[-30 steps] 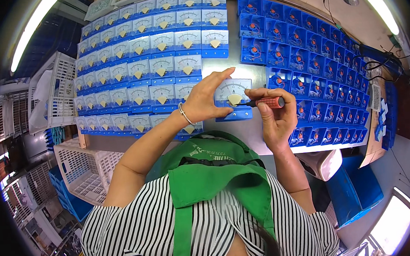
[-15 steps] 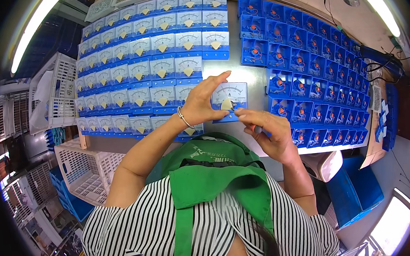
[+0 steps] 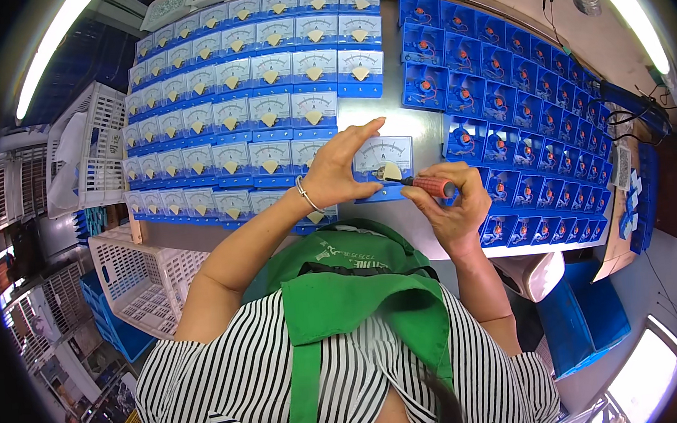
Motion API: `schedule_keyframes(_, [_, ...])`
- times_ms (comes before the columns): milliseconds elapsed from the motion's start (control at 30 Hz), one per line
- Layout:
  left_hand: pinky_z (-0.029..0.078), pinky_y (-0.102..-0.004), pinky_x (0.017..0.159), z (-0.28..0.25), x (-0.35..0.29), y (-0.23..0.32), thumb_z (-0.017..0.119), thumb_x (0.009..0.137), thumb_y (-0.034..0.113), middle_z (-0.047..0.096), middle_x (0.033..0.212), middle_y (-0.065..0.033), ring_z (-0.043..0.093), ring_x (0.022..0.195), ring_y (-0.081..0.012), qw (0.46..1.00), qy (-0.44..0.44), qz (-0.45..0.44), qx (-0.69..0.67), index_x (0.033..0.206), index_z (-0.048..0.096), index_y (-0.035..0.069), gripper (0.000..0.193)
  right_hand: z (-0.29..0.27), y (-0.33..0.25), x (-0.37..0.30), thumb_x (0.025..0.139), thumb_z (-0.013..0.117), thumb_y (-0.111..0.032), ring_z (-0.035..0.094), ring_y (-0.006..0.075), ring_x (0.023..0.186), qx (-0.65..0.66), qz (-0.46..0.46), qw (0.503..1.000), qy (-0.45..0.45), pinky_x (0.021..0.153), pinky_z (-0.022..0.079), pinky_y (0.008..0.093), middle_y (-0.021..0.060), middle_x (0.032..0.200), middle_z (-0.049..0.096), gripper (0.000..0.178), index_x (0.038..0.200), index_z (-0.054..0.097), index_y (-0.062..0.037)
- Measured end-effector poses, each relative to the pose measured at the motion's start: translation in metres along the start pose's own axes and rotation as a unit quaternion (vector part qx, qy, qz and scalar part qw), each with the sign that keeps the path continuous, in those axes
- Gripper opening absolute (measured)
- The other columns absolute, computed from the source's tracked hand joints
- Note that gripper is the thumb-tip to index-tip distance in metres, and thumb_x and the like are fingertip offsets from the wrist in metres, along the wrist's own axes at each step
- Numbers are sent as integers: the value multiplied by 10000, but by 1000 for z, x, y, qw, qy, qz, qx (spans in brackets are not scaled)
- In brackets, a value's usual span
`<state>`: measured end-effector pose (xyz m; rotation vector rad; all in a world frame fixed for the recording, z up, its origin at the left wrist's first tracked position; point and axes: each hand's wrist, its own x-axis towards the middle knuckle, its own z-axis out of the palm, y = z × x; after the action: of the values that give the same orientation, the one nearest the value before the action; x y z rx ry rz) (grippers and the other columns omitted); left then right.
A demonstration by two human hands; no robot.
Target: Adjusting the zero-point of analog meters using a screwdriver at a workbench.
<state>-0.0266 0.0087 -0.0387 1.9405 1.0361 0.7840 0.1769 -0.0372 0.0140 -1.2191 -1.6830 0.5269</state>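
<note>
Between the thumb and curled fingers of the right grip, a red-handled screwdriver is sitting, the grip bending snugly around its handle. Its long axis is running mostly left to right on a slight slant: the butt is pointing right and a little toward the person, the dark shaft left and a little away. Just left of that grip, the tip is reaching the lower part of a meter, beside a pale fan-shaped piece on its dial. The meter is lying between the two grips, its face turning up, its scale arching away from the person and its blue edge facing the person; the longer axis of the face is running left to right. At its left side, the left grip is spreading wide in a C, the thumb resting at the blue edge. A silver bracelet is circling that wrist. Beneath both grips, a metallic table is showing. Left of and beyond the left grip, rows of similar meters are standing; right of and beyond the right grip, open blue boxes are holding wired orange parts.
</note>
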Motion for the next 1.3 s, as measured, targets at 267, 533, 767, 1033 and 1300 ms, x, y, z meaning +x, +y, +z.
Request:
schedule_keyframes(267, [438, -371, 965, 0, -3, -2, 800, 585, 179, 580, 1165, -139, 566, 1092, -296, 1000, -3, -15, -5, 1424, 374, 122, 943, -3, -4, 3, 670, 843, -92, 676, 169, 727, -28, -18, 999, -40, 629, 526, 261, 78, 881, 686, 386, 968, 603, -42])
schedule_keyframes(533, [436, -373, 968, 1, -1, 2, 804, 596, 191, 574, 1166, -139, 564, 1089, -296, 1000, -5, -18, 12, 1428, 367, 124, 942, -6, 0, -8, 732, 778, -9, 670, 160, 791, 69, 94, 993, 5, 705, 526, 266, 84, 923, 692, 362, 1042, 592, -23])
schedule_keyframes(767, [418, -363, 990, -6, -4, 7, 808, 595, 201, 561, 1197, -141, 549, 1111, -289, 999, -3, -39, -4, 1429, 364, 112, 949, -20, 18, -3, 853, 544, 33, 574, 139, 748, 346, 114, 913, 184, 704, 469, 249, 118, 908, 602, 131, 972, 532, -21])
schedule_keyframes(1033, [360, -336, 1028, -8, 6, 21, 820, 621, 244, 516, 1250, -106, 494, 1163, -218, 979, -23, -73, -191, 1460, 315, 95, 990, 15, 62, -48, 847, 638, -78, 450, 52, 453, 443, 481, 749, -103, 409, 330, 199, -2, 618, 569, 81, 905, 652, -23])
schedule_keyframes(1300, [375, -343, 1016, -4, 7, 22, 825, 612, 247, 520, 1246, -113, 502, 1156, -228, 977, -35, -85, -195, 1455, 325, 91, 993, 26, 56, -51, 856, 631, -68, 556, 79, 478, 501, 496, 706, -68, 402, 428, 200, 29, 683, 651, 66, 906, 670, -50])
